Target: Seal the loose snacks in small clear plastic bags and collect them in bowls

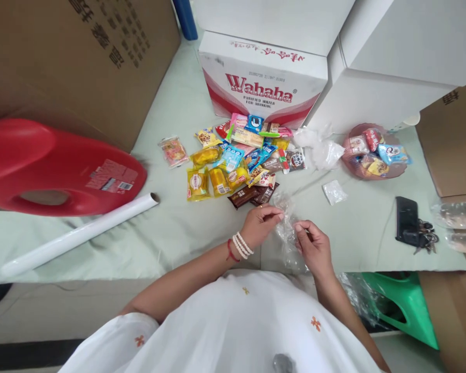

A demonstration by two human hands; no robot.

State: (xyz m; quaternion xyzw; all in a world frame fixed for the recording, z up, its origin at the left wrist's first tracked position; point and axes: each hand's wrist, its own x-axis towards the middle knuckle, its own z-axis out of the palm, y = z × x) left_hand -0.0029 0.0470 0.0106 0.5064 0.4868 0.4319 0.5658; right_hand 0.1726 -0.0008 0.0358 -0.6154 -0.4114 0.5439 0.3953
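A clear plastic bag (286, 235) hangs crumpled between my two hands, just over the table's front edge. My left hand (261, 224), with a white beaded bracelet and a red cord at the wrist, pinches the bag's left side. On its right side the fingers of my right hand (314, 244) are closed on the same plastic. Beyond my left hand lies a heap of wrapped snacks (233, 158). Dark brown packets (244, 197) sit at its near edge, close to my left fingertips. A small white packet (334, 192) rests to the right, beyond my right hand.
A Wahaha carton (262, 83) stands behind the snacks. A pink bowl (396, 173) holding several packets is at right, near a black phone-like item (407, 220) with keys (427, 238). On the left are a red plastic object (62, 166) and a white roll (85, 235).
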